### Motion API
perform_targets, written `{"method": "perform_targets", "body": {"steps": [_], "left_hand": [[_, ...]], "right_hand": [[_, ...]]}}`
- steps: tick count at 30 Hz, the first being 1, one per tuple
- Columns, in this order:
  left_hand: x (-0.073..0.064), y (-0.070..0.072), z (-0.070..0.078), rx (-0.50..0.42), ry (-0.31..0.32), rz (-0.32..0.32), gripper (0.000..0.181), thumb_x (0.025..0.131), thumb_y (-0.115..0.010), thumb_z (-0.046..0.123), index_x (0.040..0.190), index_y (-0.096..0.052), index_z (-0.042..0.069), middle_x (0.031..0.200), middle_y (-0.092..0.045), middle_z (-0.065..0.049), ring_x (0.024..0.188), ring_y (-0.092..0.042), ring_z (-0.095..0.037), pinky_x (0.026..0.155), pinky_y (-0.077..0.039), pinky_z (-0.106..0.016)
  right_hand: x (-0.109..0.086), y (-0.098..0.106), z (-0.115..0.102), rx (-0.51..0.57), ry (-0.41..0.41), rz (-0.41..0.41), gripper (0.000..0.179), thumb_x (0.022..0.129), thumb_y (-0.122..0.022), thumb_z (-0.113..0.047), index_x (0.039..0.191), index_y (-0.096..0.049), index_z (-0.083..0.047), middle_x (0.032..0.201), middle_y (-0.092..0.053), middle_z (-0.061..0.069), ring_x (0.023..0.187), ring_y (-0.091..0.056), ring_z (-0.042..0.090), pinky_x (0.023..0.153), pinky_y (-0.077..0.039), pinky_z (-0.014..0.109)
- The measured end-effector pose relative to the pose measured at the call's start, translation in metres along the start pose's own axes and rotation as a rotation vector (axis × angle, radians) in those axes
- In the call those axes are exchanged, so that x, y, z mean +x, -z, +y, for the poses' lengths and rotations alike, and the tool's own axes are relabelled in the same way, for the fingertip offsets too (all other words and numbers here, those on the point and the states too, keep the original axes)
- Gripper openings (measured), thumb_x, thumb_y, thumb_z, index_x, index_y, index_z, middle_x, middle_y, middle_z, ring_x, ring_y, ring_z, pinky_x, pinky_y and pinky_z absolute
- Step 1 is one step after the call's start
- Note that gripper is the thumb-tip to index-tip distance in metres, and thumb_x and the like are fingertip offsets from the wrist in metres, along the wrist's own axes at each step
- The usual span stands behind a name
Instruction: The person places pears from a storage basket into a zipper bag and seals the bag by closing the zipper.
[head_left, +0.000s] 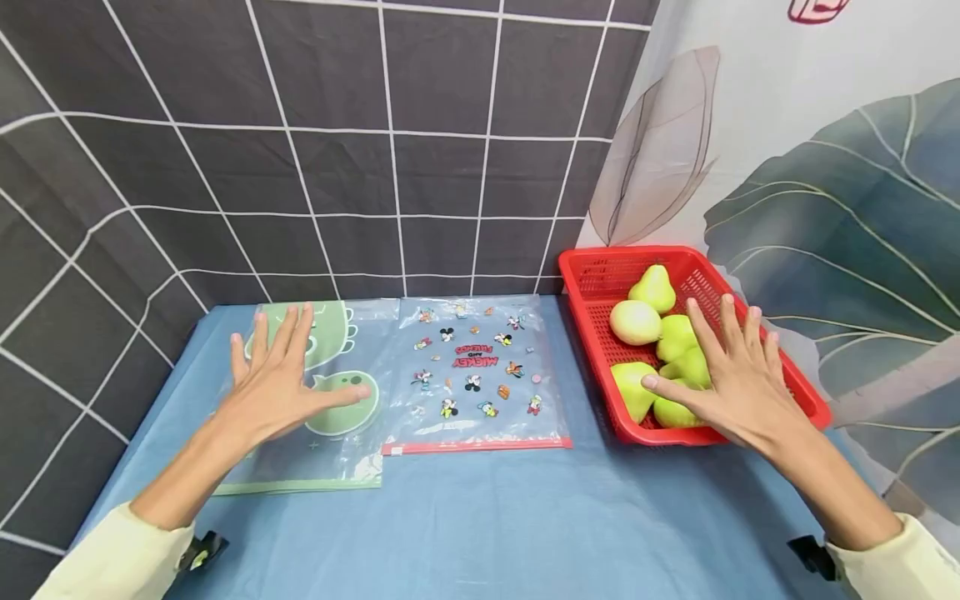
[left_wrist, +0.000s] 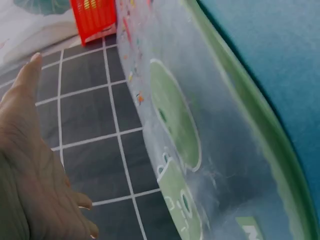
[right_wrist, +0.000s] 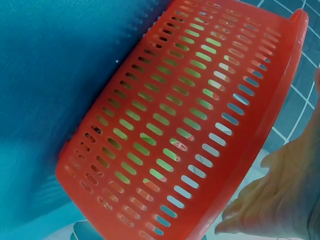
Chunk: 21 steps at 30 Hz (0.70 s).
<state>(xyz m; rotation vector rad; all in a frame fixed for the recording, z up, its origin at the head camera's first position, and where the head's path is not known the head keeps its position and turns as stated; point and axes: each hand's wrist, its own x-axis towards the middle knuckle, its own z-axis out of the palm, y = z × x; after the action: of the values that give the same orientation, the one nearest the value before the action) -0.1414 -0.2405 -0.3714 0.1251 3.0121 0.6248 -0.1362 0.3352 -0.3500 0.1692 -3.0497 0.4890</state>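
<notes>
My left hand is spread with straight fingers above a clear zip bag with green cartoon prints; it holds nothing. To the right of that bag lies a second clear zip bag, printed with small cartoon figures and edged by a red slider strip. My right hand, fingers spread and holding nothing, is over the front right part of a red plastic basket. Inside the basket are several yellow-green pears and a rounder pale yellow fruit. The right hand hides part of the basket's contents.
A blue cloth covers the table. Behind it hangs a dark grey sheet with a white grid. On the right, a white curtain with large leaf prints stands close by the basket.
</notes>
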Motion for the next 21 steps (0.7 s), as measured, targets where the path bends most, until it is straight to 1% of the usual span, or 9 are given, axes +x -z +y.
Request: {"method": "perform_targets", "body": {"steps": [2,5,8,10,13,15,17,19,21], "left_hand": [[0.0,-0.002,0.001,0.006,-0.003,-0.02,0.151,0.083,-0.071,0.094,0.18,0.016,0.019,0.189,0.014,-0.019,0.17,0.03,-0.054,0.132,0.025,-0.083],[0.001,-0.005,0.007,0.028,-0.011,-0.067,0.154,0.081,-0.073,0.095,0.181,0.009,0.012,0.19,0.006,-0.024,0.172,0.022,-0.057,0.135,0.019,-0.083],[0.001,-0.009,0.017,0.051,-0.035,-0.101,0.153,0.078,-0.077,0.093,0.181,-0.006,0.004,0.188,-0.009,-0.028,0.174,0.005,-0.06,0.138,0.01,-0.083],[0.001,-0.011,0.025,0.062,-0.059,-0.115,0.149,0.078,-0.079,0.091,0.18,-0.017,0.001,0.187,-0.02,-0.028,0.173,-0.007,-0.06,0.14,0.003,-0.081],[0.002,-0.017,0.039,0.07,-0.107,-0.115,0.14,0.078,-0.085,0.084,0.176,-0.03,0.001,0.182,-0.035,-0.028,0.17,-0.026,-0.058,0.142,-0.014,-0.078],[0.002,-0.022,0.047,0.061,-0.129,-0.114,0.133,0.078,-0.089,0.079,0.174,-0.037,0.003,0.178,-0.043,-0.026,0.166,-0.038,-0.055,0.138,-0.029,-0.078],[0.002,-0.027,0.056,0.043,-0.16,-0.117,0.125,0.078,-0.093,0.073,0.17,-0.046,0.003,0.173,-0.05,-0.026,0.161,-0.048,-0.053,0.131,-0.043,-0.077],[0.001,-0.034,0.065,0.02,-0.196,-0.121,0.112,0.079,-0.097,0.065,0.164,-0.056,0.005,0.167,-0.058,-0.023,0.156,-0.055,-0.05,0.126,-0.051,-0.074],[0.002,-0.041,0.073,0.014,-0.256,-0.123,0.094,0.081,-0.099,0.055,0.154,-0.067,0.006,0.16,-0.066,-0.021,0.152,-0.061,-0.047,0.125,-0.053,-0.07]], "right_hand": [[0.002,0.0,0.0,0.01,0.005,-0.001,0.127,0.095,-0.073,-0.072,0.182,0.006,-0.024,0.187,0.02,0.026,0.169,0.019,0.067,0.132,0.015,0.089],[0.003,0.002,-0.001,0.026,-0.002,-0.018,0.128,0.095,-0.074,-0.073,0.182,0.006,-0.024,0.189,0.011,0.026,0.169,0.012,0.068,0.129,-0.001,0.096],[0.004,0.007,-0.002,0.011,-0.016,-0.054,0.128,0.095,-0.073,-0.076,0.182,0.004,-0.025,0.189,-0.001,0.027,0.17,0.003,0.068,0.12,-0.016,0.101],[0.004,0.011,-0.004,-0.02,-0.012,-0.077,0.126,0.095,-0.072,-0.077,0.183,0.0,-0.023,0.187,-0.011,0.03,0.168,-0.01,0.067,0.117,-0.024,0.101],[0.006,0.017,-0.006,-0.083,0.016,-0.104,0.122,0.095,-0.073,-0.076,0.183,-0.013,-0.015,0.181,-0.027,0.035,0.162,-0.029,0.065,0.116,-0.035,0.097],[0.007,0.02,-0.008,-0.122,0.044,-0.122,0.117,0.095,-0.076,-0.072,0.18,-0.026,-0.009,0.174,-0.037,0.037,0.155,-0.039,0.064,0.114,-0.043,0.093],[0.01,0.021,-0.011,-0.147,0.084,-0.138,0.109,0.094,-0.081,-0.067,0.173,-0.04,-0.004,0.166,-0.048,0.038,0.15,-0.047,0.064,0.111,-0.051,0.089],[0.013,0.022,-0.013,-0.157,0.13,-0.149,0.099,0.093,-0.086,-0.06,0.165,-0.052,0.0,0.157,-0.058,0.036,0.143,-0.056,0.061,0.106,-0.058,0.083],[0.017,0.021,-0.017,-0.158,0.189,-0.156,0.089,0.091,-0.091,-0.053,0.156,-0.063,0.002,0.148,-0.067,0.034,0.134,-0.064,0.056,0.102,-0.064,0.077]]}}
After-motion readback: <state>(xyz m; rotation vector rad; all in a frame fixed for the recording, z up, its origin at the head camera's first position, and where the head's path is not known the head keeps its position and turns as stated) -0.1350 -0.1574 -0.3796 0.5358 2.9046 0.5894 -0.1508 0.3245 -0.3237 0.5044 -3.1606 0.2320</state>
